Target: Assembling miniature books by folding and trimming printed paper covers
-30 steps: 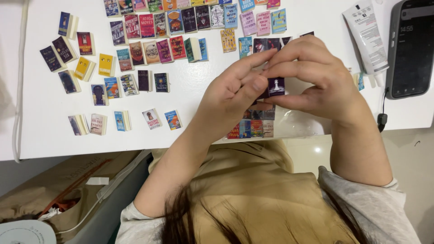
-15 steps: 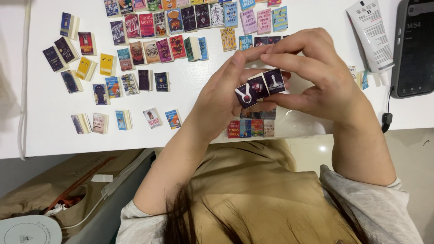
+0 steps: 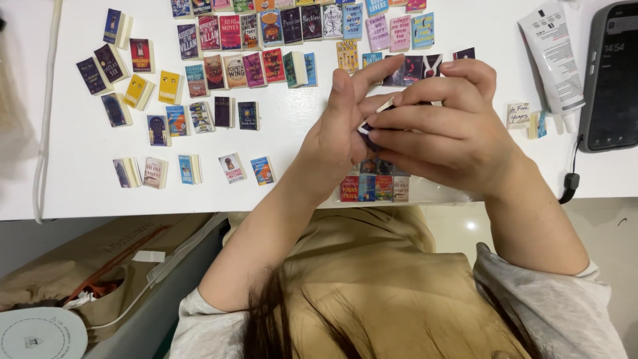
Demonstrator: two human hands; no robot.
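**Tiny book in hand, lots already laid out**

While both hands are bunched together over the tabletop, the left hand and right hand share one mini book — only a pale edge and a bit of dark cover peek out between the fingertips. Both grips are narrow, pinched on that book, held up just above the white surface near its front edge.

As for progress, I'd say a good chunk is done: rows of finished books sit along the back, more are scattered to the left, and a short row lies right under the hands. What's left is hard to judge — I can't see any loose covers or pages waiting. A white tube and a phone sit off to the right, a cable runs down the left.
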